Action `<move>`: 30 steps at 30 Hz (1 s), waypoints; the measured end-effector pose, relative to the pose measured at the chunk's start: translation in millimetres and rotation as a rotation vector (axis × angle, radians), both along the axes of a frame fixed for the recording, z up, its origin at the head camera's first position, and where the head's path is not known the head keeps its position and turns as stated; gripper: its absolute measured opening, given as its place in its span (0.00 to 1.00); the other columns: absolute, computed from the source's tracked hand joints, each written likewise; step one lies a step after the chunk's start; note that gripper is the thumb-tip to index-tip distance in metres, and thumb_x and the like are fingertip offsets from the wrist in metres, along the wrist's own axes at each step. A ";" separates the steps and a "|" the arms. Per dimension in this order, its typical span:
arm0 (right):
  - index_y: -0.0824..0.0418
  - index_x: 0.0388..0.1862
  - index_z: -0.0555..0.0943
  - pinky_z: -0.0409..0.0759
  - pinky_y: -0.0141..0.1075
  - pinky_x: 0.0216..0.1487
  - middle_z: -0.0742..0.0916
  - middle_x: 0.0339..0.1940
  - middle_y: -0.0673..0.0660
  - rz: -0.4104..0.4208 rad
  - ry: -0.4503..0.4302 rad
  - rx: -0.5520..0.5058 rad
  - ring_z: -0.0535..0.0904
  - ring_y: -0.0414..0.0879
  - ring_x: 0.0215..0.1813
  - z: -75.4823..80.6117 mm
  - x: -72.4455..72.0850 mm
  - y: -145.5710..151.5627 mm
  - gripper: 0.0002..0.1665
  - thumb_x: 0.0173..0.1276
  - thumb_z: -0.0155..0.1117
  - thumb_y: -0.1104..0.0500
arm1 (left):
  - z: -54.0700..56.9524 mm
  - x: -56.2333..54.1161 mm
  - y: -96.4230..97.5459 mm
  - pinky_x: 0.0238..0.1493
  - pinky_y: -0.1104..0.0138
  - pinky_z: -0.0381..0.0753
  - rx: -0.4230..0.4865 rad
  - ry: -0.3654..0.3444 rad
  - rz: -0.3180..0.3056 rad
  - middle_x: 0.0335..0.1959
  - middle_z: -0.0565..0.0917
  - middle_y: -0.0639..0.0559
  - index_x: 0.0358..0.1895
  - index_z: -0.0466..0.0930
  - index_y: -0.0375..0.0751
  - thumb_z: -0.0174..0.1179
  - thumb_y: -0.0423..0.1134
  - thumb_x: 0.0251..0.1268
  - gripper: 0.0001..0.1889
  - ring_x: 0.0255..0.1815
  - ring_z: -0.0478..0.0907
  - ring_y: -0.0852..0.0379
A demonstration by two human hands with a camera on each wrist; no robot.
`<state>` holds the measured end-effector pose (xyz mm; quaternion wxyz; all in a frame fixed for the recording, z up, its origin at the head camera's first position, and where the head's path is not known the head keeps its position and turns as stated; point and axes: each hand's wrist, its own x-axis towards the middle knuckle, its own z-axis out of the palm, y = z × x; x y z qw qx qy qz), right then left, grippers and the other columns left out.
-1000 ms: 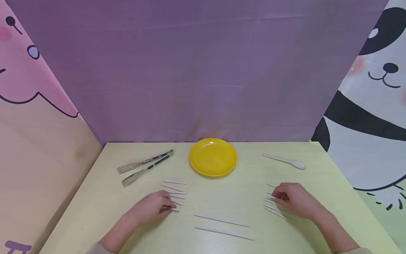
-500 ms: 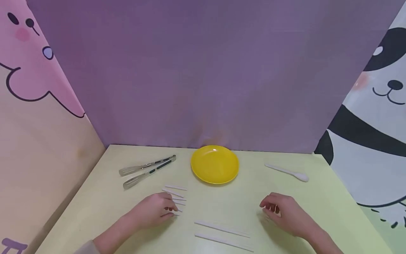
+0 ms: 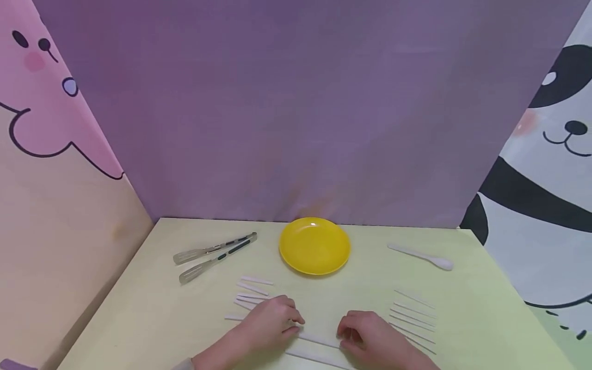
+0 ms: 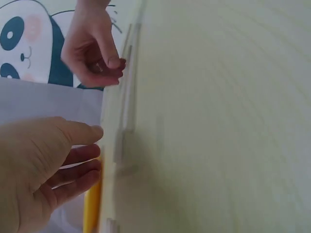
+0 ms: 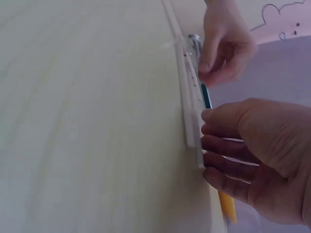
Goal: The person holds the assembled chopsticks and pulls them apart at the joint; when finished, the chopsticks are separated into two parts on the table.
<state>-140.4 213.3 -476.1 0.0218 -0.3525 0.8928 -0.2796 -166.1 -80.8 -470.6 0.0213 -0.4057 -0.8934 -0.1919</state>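
Note:
Two long white sticks lie nearly parallel near the front of the table in the head view, the farther stick [image 3: 319,339] and the nearer stick [image 3: 319,358]. My left hand [image 3: 270,325] hovers at the left end of the farther one, its thumb and fingers apart. At its other end is my right hand [image 3: 372,336], fingers loosely bent, covering the right ends of both sticks. In the left wrist view nothing sits between the left hand's [image 4: 43,167] fingers. The right wrist view shows the right hand's [image 5: 257,155] relaxed fingers right beside the stick ends.
Several short white sticks [image 3: 252,289] lie left, partly behind the left hand. Several thin white sticks [image 3: 413,315] lie right. Farther back are metal tongs [image 3: 215,255], a yellow plate [image 3: 314,246] and a white spoon [image 3: 421,256]. A purple backdrop [image 3: 305,113] rises behind the table.
Both hands have left the short sticks at the sides and come inward to the two long sticks. The left hand has let go of a short stick. The head view has shifted slightly.

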 end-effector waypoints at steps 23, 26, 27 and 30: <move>0.52 0.41 0.77 0.71 0.26 0.33 0.79 0.26 0.40 0.031 0.112 0.103 0.65 0.29 0.27 43.4 -19.8 -24.6 0.06 0.81 0.60 0.61 | 7.3 -16.2 27.1 0.23 0.77 0.57 0.031 0.097 -0.011 0.17 0.64 0.64 0.28 0.71 0.50 0.56 0.40 0.79 0.14 0.20 0.62 0.68; 0.50 0.36 0.78 0.70 0.24 0.32 0.79 0.25 0.40 0.080 0.131 0.096 0.62 0.27 0.25 50.6 -21.5 -23.7 0.11 0.83 0.60 0.59 | 14.2 -15.9 25.1 0.22 0.77 0.52 0.049 0.122 -0.033 0.15 0.60 0.64 0.25 0.69 0.50 0.58 0.46 0.82 0.19 0.18 0.59 0.69; 0.49 0.34 0.78 0.69 0.23 0.31 0.78 0.24 0.39 0.091 0.137 0.087 0.61 0.26 0.24 51.9 -21.4 -23.6 0.12 0.83 0.60 0.59 | 16.1 -15.6 24.9 0.22 0.77 0.51 0.060 0.136 -0.033 0.15 0.59 0.64 0.24 0.68 0.50 0.58 0.47 0.82 0.21 0.17 0.58 0.69; 0.48 0.32 0.74 0.62 0.21 0.28 0.68 0.20 0.37 0.088 0.180 0.059 0.54 0.26 0.23 53.0 -20.1 -24.7 0.14 0.82 0.61 0.61 | 20.0 -14.6 25.2 0.22 0.78 0.48 0.098 0.188 -0.021 0.15 0.57 0.64 0.22 0.67 0.49 0.61 0.48 0.80 0.23 0.17 0.56 0.69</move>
